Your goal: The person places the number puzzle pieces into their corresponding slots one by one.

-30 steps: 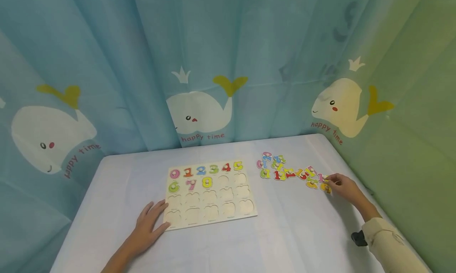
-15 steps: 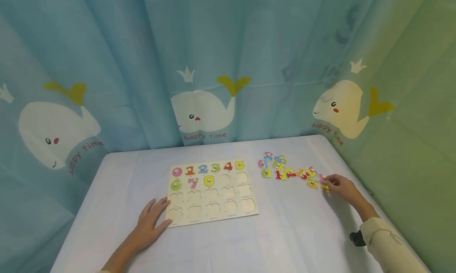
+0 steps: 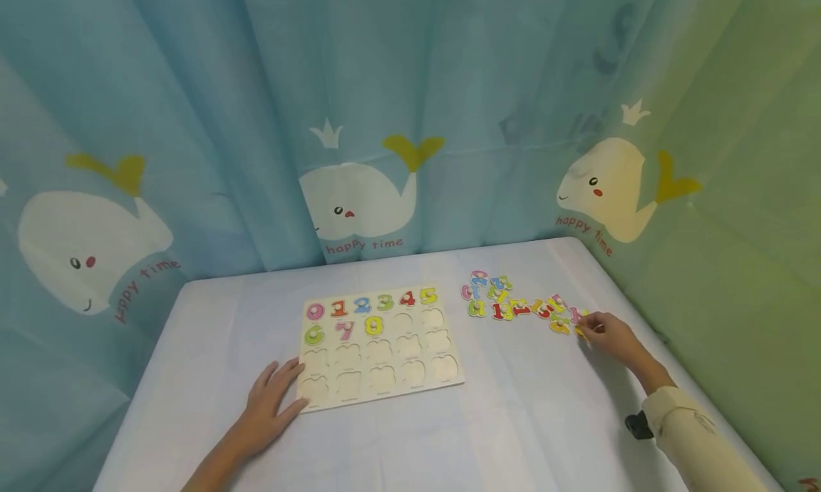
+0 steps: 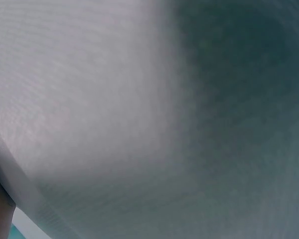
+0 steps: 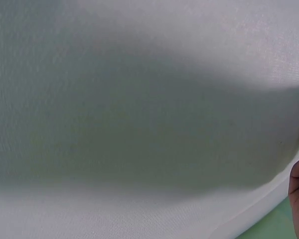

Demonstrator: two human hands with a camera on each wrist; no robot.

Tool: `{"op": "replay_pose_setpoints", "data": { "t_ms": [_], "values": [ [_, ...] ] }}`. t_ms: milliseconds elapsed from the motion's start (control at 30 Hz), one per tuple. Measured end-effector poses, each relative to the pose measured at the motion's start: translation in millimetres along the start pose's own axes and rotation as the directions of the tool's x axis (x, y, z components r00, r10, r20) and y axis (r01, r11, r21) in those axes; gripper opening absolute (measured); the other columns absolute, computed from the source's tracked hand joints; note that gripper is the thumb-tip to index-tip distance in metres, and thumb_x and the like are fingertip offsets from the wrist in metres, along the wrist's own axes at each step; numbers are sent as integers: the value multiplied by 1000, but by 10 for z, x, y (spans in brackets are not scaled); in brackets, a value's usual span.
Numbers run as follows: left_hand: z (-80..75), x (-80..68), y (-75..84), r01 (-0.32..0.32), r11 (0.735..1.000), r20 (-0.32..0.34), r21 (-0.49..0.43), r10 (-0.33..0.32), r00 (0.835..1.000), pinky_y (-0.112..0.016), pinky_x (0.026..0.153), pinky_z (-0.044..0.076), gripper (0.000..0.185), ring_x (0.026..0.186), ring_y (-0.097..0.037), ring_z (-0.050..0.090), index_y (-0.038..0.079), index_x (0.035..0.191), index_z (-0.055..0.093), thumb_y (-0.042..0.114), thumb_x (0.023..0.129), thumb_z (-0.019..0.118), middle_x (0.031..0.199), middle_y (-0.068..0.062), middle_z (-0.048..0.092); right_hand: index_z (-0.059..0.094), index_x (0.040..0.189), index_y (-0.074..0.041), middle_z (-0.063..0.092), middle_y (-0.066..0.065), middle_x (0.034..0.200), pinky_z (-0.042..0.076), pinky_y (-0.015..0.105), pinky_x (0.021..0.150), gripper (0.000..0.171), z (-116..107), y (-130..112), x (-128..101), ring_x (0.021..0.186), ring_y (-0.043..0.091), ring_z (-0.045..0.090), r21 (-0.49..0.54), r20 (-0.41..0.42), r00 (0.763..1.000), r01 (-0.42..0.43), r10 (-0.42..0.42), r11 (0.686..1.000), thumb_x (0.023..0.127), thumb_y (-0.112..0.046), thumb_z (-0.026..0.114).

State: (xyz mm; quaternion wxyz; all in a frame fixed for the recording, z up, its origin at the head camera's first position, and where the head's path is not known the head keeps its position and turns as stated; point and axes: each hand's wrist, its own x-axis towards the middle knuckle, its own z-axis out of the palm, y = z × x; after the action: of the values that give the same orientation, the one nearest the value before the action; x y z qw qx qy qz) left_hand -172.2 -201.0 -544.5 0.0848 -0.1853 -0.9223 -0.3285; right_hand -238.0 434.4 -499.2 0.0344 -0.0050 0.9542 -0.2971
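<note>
A wooden number puzzle board (image 3: 380, 349) lies mid-table, with coloured digits 0 to 8 set in its upper rows and bare cut-outs below. My left hand (image 3: 272, 399) rests flat on the table, fingers straight, touching the board's near left corner. A row of loose coloured number pieces (image 3: 513, 303) lies to the right. My right hand (image 3: 609, 333) pinches a yellow number piece (image 3: 581, 330) at the row's right end. Both wrist views show only blurred white tablecloth (image 5: 139, 124).
The white table (image 3: 513, 421) ends close behind at a blue curtain with whale prints (image 3: 359, 200), and at a green curtain (image 3: 737, 264) on the right. A dark wrist device (image 3: 637, 426) sits by my beige sleeve.
My right hand stays at the right end of the loose pieces, fingers closed on the yellow piece. The left hand has not moved. The view shifted slightly.
</note>
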Motion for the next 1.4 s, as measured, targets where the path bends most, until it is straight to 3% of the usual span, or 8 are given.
{"op": "replay_pose_setpoints", "data": {
  "t_ms": [233,567,1100,1400],
  "values": [
    [-12,-2,-3,-13,1000,-12,6,13,1000,-70,96,16,54,127,-50,23,1,131,51,22,84,69,138,-20,44,59,100,10,60,13,88,46,32,62,20,25,41,31,83,30,57,7,20,1000,-23,23,1000,89,-7,61],
    [8,-23,19,53,998,34,16,-54,998,-69,98,15,55,130,-47,20,4,133,50,25,86,67,141,-18,42,59,101,10,61,15,90,48,32,63,21,34,78,15,83,29,57,-19,27,999,-19,19,1000,88,-6,61],
    [14,11,12,15,1000,12,20,-15,1000,-69,96,16,54,128,-49,23,2,131,51,23,85,68,138,-19,44,58,105,10,61,16,93,48,36,66,25,29,106,-3,86,31,57,-18,42,999,-29,30,999,87,-7,61],
    [5,4,21,38,999,27,31,-39,999,-70,97,16,55,130,-48,22,3,133,50,25,86,68,140,-17,43,57,112,10,63,13,93,45,29,60,32,1,104,14,83,22,56,56,45,999,-4,1,998,96,-18,54]
  ]
}}
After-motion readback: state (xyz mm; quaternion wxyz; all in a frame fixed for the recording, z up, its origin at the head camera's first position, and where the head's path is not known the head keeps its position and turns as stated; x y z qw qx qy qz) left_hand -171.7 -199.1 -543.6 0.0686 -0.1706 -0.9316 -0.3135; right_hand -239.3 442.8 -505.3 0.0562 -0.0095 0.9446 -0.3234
